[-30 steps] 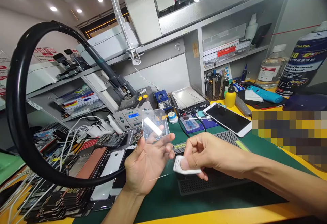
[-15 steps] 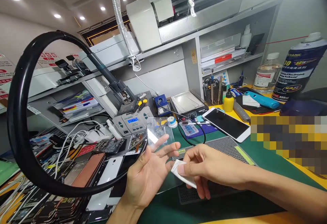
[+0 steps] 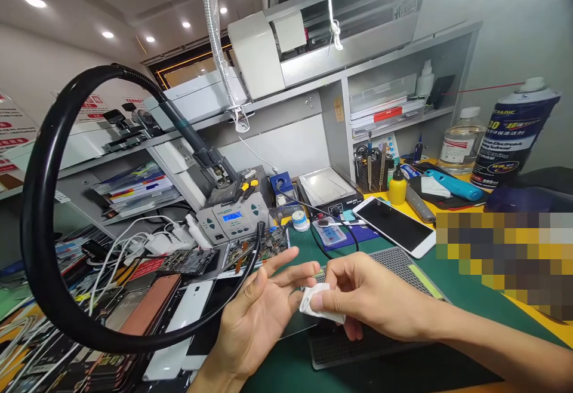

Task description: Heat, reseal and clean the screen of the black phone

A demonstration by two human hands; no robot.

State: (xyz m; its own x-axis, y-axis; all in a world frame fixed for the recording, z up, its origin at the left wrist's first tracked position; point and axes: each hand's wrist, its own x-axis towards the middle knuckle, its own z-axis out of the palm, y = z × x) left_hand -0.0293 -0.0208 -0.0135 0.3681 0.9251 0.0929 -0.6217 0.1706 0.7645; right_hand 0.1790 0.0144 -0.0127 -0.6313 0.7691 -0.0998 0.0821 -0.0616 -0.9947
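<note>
My left hand (image 3: 264, 306), palm up with fingers partly stretched, holds a clear glass panel (image 3: 296, 328). Little of the panel shows beyond its faint lower edge, and the exact grip is hard to see. Pinched in my right hand (image 3: 364, 297) is a folded white wipe (image 3: 317, 301), close beside the left fingertips. Whether the wipe touches the glass I cannot tell. Below both hands lies a grey perforated mat (image 3: 333, 351) on the green work mat (image 3: 277, 375).
A black flexible arm (image 3: 33, 202) loops around the left side. Phone parts (image 3: 152, 303) and white cables crowd that side. A rework station (image 3: 233, 220) stands behind. A white tablet (image 3: 396, 226), a yellow bottle (image 3: 397, 187) and a spray can (image 3: 510, 136) are at right.
The view has shifted slightly. The glass panel has tilted, and its bright reflection no longer shows. The wipe has turned a little in my right hand, and more of its folded end shows.
</note>
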